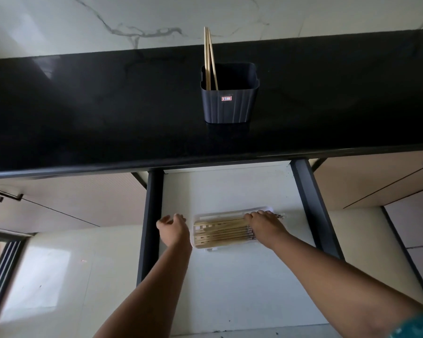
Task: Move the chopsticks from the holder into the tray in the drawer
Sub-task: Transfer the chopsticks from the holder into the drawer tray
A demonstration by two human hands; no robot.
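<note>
A black tabletop is seen running across the upper half of the view, with a marbled white wall behind it. Below its front edge a drawer is pulled out, white inside and framed by dark side rails. Pale cabinet fronts with dark handles are seen to either side.

A dark ribbed holder is stood upright on the tabletop, well apart from the drawer. A few chopsticks are left in it, leaned against its left inner wall with their tops reaching past the rim.

A clear tray is laid on the drawer floor, near the middle. A row of chopsticks is laid flat in it, side by side, running left to right.

The right hand is placed palm down over the right end of that row, fingers spread and lying on the sticks; whether any stick is gripped cannot be told. The left hand is held just beside the tray's left end, loosely open with fingers curled, and nothing is held in it. Whether it touches the tray cannot be told.
</note>
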